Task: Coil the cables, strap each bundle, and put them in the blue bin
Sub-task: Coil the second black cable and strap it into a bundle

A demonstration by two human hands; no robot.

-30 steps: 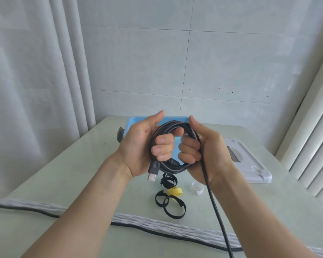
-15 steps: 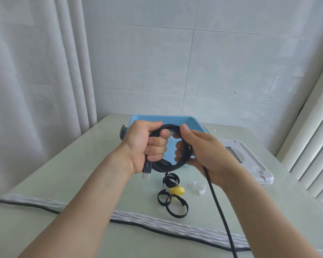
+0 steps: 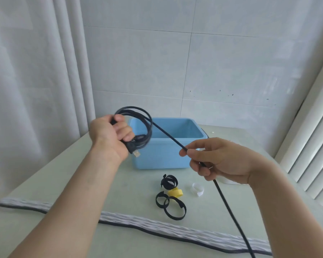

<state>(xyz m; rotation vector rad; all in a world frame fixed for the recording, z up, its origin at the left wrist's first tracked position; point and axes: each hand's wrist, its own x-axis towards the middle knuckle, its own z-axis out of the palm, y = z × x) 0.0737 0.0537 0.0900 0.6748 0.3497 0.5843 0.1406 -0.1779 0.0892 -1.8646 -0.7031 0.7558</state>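
Trim (image 3: 157, 228), grey with a black edge, crosses the surface (image 3: 45, 183) nearest the viewer. Beyond it lie three black straps (image 3: 172, 207), a yellow strap (image 3: 175, 192) and a white strap (image 3: 198, 189), loosely grouped. The right hand (image 3: 218, 161), at 3 o'clock, pinches the black cable (image 3: 168, 136) between thumb and forefinger; the free length runs through it from 10 o'clock down to 5 o'clock. The left hand (image 3: 112, 135), at 9 o'clock, grips the coiled loops, which stand roughly upright, with the USB plug (image 3: 136, 153) pointing down toward 4 o'clock. The blue bin (image 3: 162, 157) sits farthest back, behind both hands.
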